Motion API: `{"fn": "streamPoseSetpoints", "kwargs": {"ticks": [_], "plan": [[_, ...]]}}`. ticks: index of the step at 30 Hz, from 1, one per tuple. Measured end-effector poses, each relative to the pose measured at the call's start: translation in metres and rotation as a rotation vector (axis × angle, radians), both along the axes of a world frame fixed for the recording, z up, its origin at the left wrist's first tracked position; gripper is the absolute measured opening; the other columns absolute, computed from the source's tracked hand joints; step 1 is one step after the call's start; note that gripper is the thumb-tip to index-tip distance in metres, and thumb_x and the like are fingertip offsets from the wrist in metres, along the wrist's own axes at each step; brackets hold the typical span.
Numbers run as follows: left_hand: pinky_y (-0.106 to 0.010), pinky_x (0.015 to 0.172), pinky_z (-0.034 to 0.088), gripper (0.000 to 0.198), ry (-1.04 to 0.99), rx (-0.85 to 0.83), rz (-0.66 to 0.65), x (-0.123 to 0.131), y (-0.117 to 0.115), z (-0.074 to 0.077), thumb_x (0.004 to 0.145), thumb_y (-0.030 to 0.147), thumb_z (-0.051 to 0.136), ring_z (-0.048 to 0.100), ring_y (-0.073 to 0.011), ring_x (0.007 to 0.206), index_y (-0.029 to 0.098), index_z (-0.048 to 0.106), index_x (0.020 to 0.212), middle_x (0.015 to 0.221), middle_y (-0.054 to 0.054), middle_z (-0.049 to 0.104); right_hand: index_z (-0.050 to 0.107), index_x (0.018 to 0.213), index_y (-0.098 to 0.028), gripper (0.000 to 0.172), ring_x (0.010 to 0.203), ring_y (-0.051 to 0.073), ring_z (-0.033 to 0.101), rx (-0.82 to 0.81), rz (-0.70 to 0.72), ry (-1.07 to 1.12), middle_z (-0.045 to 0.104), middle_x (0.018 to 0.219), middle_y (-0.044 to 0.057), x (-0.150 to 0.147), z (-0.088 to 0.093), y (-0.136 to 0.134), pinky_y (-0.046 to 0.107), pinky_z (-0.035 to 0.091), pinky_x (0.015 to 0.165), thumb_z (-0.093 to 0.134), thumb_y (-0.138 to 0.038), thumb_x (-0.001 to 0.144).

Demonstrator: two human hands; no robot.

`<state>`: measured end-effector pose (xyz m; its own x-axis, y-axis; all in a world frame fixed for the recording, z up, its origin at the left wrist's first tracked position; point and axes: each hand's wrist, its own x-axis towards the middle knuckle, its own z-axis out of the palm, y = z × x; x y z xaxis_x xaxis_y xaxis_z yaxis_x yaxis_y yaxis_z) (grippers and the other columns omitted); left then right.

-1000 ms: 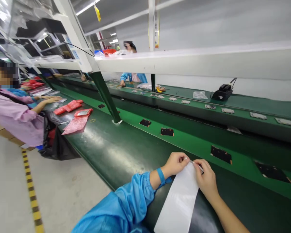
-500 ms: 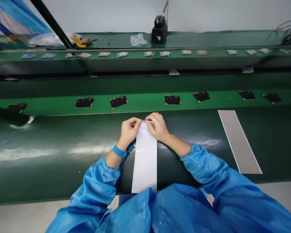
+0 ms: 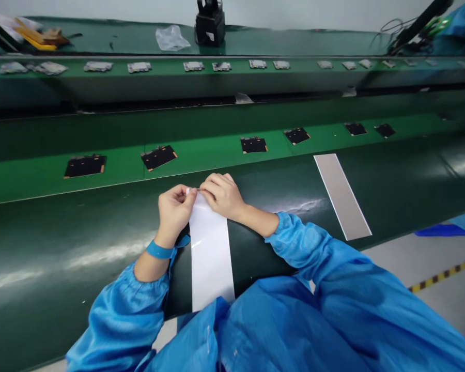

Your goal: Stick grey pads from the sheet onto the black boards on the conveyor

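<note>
A long white glossy strip [image 3: 211,253] lies on the dark green worktop, running from my body to the far side. My left hand [image 3: 175,209] pinches its far left corner between thumb and forefinger; a blue band circles that wrist. At the same far edge my right hand [image 3: 222,195] is closed, its fingers bent over the strip's right corner. The fingertips of both hands nearly meet there. What the right fingertips pinch is partly hidden. Off to the right, a grey strip with white edges [image 3: 343,196] lies flat on the worktop.
Black flat boards [image 3: 253,145] lie spaced along the bright green belt [image 3: 201,157] beyond the worktop. Farther back, a row of small pale parts [image 3: 194,66] sits on a ledge. A black device [image 3: 210,26] and a clear plastic bag [image 3: 171,38] stand on the rear shelf.
The view has turned to the right, so the scene shifts left and tilts. Both hands stay at the white strip's far edge, and a bit of its left corner now shows lifted.
</note>
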<state>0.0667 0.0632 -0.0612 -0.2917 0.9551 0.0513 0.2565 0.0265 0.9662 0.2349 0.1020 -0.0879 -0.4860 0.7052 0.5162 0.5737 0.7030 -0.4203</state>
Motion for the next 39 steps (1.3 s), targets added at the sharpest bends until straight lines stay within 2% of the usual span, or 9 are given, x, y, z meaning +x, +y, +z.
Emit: {"fn": "streamPoseSetpoints", "kwargs": {"ticks": [5,10,13,18,23,29,33,36,39], "plan": [[-0.024,0.051,0.033,0.032,0.015,-0.002,0.017,0.0,0.001,-0.002,0.067,0.046,0.077,0.044,-0.0122,0.056,0.02,0.061,0.061,0.06,0.0,0.056,0.067,0.098,-0.02,0.023,0.1,0.025,0.061,0.01,0.042,-0.012,0.071,0.103,0.009,0.0,0.001,0.001,0.041,0.035,0.087,0.05,-0.024,0.113],[-0.025,0.051,0.03,0.028,0.026,-0.02,0.009,0.001,0.001,-0.003,0.07,0.044,0.074,0.043,-0.0122,0.056,0.019,0.064,0.063,0.06,-0.001,0.057,0.053,0.091,-0.022,0.012,0.089,0.022,0.059,-0.226,0.088,0.296,0.064,0.091,0.004,0.001,-0.002,0.005,0.038,0.04,0.084,0.055,-0.021,0.102],[-0.025,0.05,0.029,0.026,0.034,-0.03,0.009,0.001,0.001,-0.002,0.073,0.041,0.074,0.042,-0.0118,0.055,0.019,0.063,0.063,0.06,0.0,0.056,0.051,0.091,-0.023,0.011,0.088,0.022,0.059,-0.26,0.096,0.405,0.063,0.091,0.004,0.002,-0.002,0.006,0.038,0.043,0.085,0.053,-0.023,0.102],[-0.025,0.053,0.036,0.023,0.014,-0.033,-0.044,0.001,0.0,-0.002,0.077,0.037,0.075,0.049,-0.0134,0.057,0.018,0.067,0.067,0.064,-0.002,0.063,0.058,0.102,-0.021,0.004,0.095,0.024,0.062,-0.176,0.123,0.363,0.07,0.1,0.008,-0.001,-0.001,0.003,0.039,0.046,0.087,0.054,-0.02,0.101],[-0.027,0.054,0.035,0.03,0.008,0.006,-0.113,0.0,-0.003,-0.003,0.081,0.045,0.072,0.049,-0.0147,0.057,0.017,0.073,0.07,0.065,-0.004,0.064,0.059,0.12,-0.02,0.02,0.098,0.025,0.065,-0.21,0.113,0.308,0.072,0.103,0.009,-0.002,-0.003,0.0,0.04,0.053,0.091,0.051,-0.016,0.101],[-0.028,0.056,0.035,0.03,0.032,0.006,-0.071,0.001,-0.003,-0.003,0.08,0.045,0.072,0.049,-0.0155,0.061,0.018,0.07,0.065,0.063,-0.004,0.063,0.06,0.119,-0.021,0.02,0.1,0.026,0.067,-0.118,0.135,0.232,0.072,0.106,0.011,-0.003,-0.001,-0.003,0.044,0.054,0.097,0.043,-0.019,0.109],[-0.028,0.057,0.035,0.03,0.008,-0.008,-0.057,0.002,-0.002,-0.004,0.081,0.045,0.071,0.048,-0.0157,0.062,0.018,0.07,0.067,0.065,-0.003,0.062,0.055,0.122,-0.021,0.017,0.1,0.025,0.067,-0.162,0.155,0.314,0.069,0.105,0.01,0.001,0.002,-0.003,0.042,0.056,0.091,0.044,-0.021,0.109],[-0.028,0.057,0.034,0.031,-0.009,0.007,-0.042,0.003,-0.001,-0.005,0.082,0.044,0.069,0.047,-0.0151,0.061,0.018,0.067,0.067,0.063,-0.002,0.059,0.048,0.132,-0.022,0.023,0.091,0.022,0.065,-0.218,0.111,0.427,0.065,0.101,0.007,0.007,0.005,0.014,0.039,0.056,0.086,0.047,-0.025,0.109],[-0.029,0.056,0.031,0.032,-0.022,0.013,-0.074,0.005,-0.001,-0.007,0.083,0.045,0.067,0.044,-0.0147,0.059,0.019,0.063,0.065,0.06,-0.001,0.054,0.046,0.133,-0.023,0.024,0.09,0.021,0.063,-0.228,0.092,0.453,0.061,0.102,0.006,0.003,0.01,0.052,0.038,0.056,0.085,0.049,-0.031,0.11]]}}
